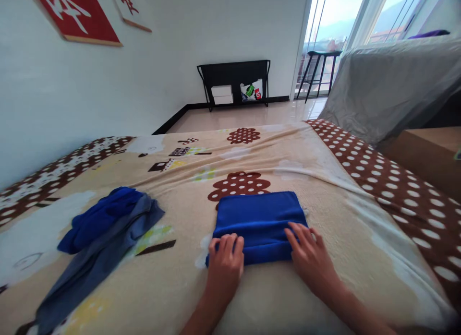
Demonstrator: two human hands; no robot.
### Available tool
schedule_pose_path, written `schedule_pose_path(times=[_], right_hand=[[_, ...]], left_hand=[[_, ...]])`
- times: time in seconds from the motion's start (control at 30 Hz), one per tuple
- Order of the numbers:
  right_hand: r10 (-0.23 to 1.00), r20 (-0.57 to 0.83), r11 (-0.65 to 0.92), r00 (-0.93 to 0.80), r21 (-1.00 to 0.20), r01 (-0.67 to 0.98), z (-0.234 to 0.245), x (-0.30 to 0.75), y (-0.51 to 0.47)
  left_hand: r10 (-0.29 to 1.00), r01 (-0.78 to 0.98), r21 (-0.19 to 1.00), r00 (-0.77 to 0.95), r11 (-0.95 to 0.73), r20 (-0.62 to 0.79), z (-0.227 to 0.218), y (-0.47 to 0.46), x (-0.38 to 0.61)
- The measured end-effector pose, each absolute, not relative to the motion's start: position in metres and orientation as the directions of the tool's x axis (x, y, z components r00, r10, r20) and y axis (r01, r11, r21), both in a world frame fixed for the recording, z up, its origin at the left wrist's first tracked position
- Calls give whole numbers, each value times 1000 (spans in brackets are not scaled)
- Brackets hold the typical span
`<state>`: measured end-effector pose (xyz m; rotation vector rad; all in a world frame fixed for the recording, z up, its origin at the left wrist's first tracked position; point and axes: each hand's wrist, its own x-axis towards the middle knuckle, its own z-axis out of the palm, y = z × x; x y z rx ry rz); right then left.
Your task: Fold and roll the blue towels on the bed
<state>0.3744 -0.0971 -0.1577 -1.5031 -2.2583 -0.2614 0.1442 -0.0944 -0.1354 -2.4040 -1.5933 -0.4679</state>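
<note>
A blue cloth (257,212) lies spread as a rough rectangle on the bed, with ridges running across its nearer half. My left hand (226,256) is at the cloth's near left corner, its fingers curled down and closed on the fabric. At the right edge, my right hand (311,251) has bent fingers and thumb closed on the cloth; the fingertips partly hide the edge there. To the left, apart from both hands, a crumpled blue cloth (104,215) rests against a long grey-blue cloth (90,272).
The beige patterned blanket (183,196) has brown polka-dot borders and a few wrinkles. Beyond the bed stand a black rack (234,73) with white boxes (222,94) and a black stool (319,71). A grey plastic-covered piece (392,80) and a brown box (421,152) are at the right.
</note>
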Motion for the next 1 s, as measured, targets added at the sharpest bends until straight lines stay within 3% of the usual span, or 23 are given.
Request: schedule_pose_path(times=[0.13,0.23,0.37,0.43,0.53,0.6,0.83,0.9,1.0], right_hand=[[793,314,582,-523,-136,801,-161,368,-88],[877,269,439,-398,-113,891,-167,405,-78],[913,312,305,-262,-97,947,-166,434,-71],[889,304,396,-343,-135,908,-157,419,-68],[790,135,608,-597,-284,741,-143,388,-54],[749,36,629,-661,-354,692,-139,386,-38],[942,49,332,-333,-291,897,-148,464,10],[936,70,350,-345,-293,890,-147,455,10],[857,61,504,-512,-312,805,-145,416,11]], left_hand=[[751,791,2,579,-611,317,-143,-91,147],[813,850,-25,511,-526,280,-148,-86,109],[883,924,-72,380,-375,274,-145,-83,80],[860,892,-55,448,-449,242,-135,-81,98],[761,757,83,642,-648,89,-120,-68,133],[729,719,148,684,-679,23,-117,-52,134],[929,929,80,353,-363,113,-135,2,42],[927,928,82,350,-363,136,-134,5,47],[846,842,95,521,-531,110,-133,7,82]])
